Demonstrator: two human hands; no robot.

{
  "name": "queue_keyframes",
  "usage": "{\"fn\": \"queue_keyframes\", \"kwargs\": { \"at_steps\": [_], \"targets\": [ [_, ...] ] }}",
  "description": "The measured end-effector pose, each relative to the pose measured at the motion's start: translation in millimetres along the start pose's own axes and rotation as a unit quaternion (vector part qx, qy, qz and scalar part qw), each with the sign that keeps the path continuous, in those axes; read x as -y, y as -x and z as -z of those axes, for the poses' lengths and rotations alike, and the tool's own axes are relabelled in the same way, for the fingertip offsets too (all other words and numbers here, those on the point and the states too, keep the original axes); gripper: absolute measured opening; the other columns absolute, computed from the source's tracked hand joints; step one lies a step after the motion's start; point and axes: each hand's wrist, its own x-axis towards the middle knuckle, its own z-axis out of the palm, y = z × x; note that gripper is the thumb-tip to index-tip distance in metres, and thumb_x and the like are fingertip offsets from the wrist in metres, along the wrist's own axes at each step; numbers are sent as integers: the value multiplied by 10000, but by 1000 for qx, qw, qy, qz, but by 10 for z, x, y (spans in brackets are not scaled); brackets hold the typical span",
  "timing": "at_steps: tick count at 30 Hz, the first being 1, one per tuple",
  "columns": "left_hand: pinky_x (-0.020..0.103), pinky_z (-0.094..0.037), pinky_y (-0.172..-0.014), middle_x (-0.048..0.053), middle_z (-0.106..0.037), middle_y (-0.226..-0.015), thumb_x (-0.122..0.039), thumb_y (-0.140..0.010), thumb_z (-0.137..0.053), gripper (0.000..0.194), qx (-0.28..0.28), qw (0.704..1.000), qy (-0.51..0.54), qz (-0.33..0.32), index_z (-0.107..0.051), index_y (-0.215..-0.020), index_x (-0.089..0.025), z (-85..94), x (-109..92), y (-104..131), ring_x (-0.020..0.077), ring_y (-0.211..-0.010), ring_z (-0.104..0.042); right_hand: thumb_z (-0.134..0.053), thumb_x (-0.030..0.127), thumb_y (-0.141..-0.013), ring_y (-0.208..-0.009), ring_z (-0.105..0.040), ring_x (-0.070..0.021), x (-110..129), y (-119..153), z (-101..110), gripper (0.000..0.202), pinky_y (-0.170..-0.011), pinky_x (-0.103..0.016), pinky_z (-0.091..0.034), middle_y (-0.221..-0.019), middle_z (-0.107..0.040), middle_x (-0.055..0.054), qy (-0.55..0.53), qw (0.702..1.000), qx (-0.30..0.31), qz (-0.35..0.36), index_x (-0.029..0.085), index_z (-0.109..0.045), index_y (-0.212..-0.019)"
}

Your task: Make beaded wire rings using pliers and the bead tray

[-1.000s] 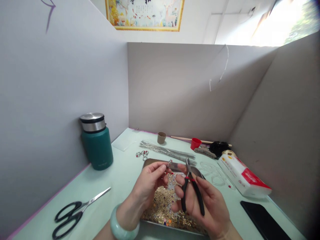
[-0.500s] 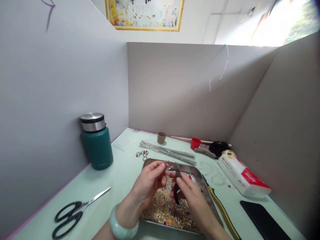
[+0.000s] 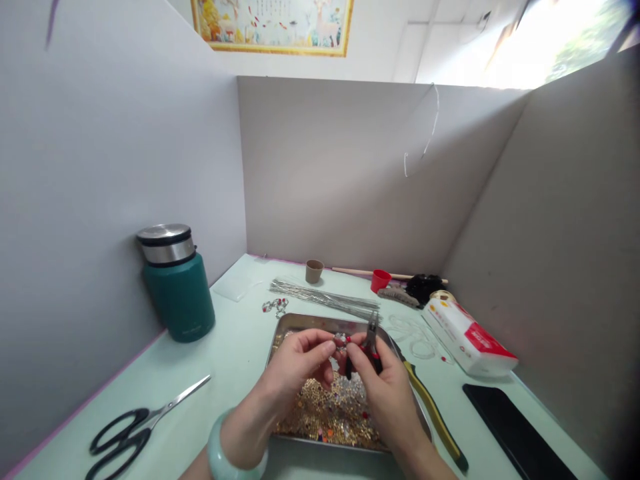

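My left hand (image 3: 300, 360) is closed, pinching a small wire piece with clear and red beads (image 3: 342, 341) between thumb and forefinger. Black-handled pliers (image 3: 372, 333) sit in my right hand (image 3: 385, 383), jaws pointing up and away from the beads. That hand's thumb and forefinger also meet at the right end of the beaded piece. Both hands are over a metal tray (image 3: 310, 321) of gold, clear and red beads (image 3: 320, 407). Fine detail of the wire is too small to make out.
Scissors (image 3: 145, 427) and a green flask (image 3: 180, 293) stand left. Behind the tray lie a beaded strand (image 3: 275, 306), wires (image 3: 325, 298), a brown cup (image 3: 314, 271) and a red cup (image 3: 381, 280). Rightward are yellow-handled pliers (image 3: 440, 423), a tissue pack (image 3: 470, 337) and a phone (image 3: 515, 430).
The pliers have swung away from the beaded piece and tilted upright in my right hand. My right thumb and forefinger now touch the piece. The view has turned slightly right.
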Motion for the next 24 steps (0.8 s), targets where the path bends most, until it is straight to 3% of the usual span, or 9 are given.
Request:
{"fn": "queue_keyframes", "kwargs": {
  "at_steps": [5, 8, 14, 24],
  "targets": [
    [254, -424, -509, 12, -598, -626, -303, -756, -656, 277, -43, 995, -84, -41, -620, -966, -125, -25, -19, 7, 108, -509, -507, -563, 393, -854, -691, -546, -168, -35, 12, 18, 201, -654, -264, -436, -755, -599, -22, 67, 997, 4, 31, 192, -564, -866],
    [257, -421, -517, 19, -599, -625, -313, -778, -628, 222, -46, 991, -105, -64, -644, -903, -130, -22, -39, 26, 109, -512, -501, -558, 382, -860, -688, -546, -167, -35, 20, 10, 190, -650, -260, -430, -746, -595, -17, 75, 996, 15, 36, 193, -572, -882],
    [261, -440, -529, 8, -590, -591, -312, -742, -666, 194, -31, 995, -85, -53, -657, -818, -134, 0, -54, 31, 111, -509, -518, -546, 406, -861, -612, -513, -154, -8, 26, -6, 214, -595, -249, -415, -634, -554, 16, 49, 998, 27, 13, 193, -557, -858],
    [316, -504, -663, 88, -687, -718, -272, -738, -679, 219, -8, 999, -37, -31, -673, -865, -95, -38, -109, 40, 172, -665, -636, -558, 390, -860, -688, -565, -169, -14, 24, -5, 195, -646, -257, -440, -730, -614, -4, 57, 998, 23, 15, 196, -567, -869]
  ]
}}
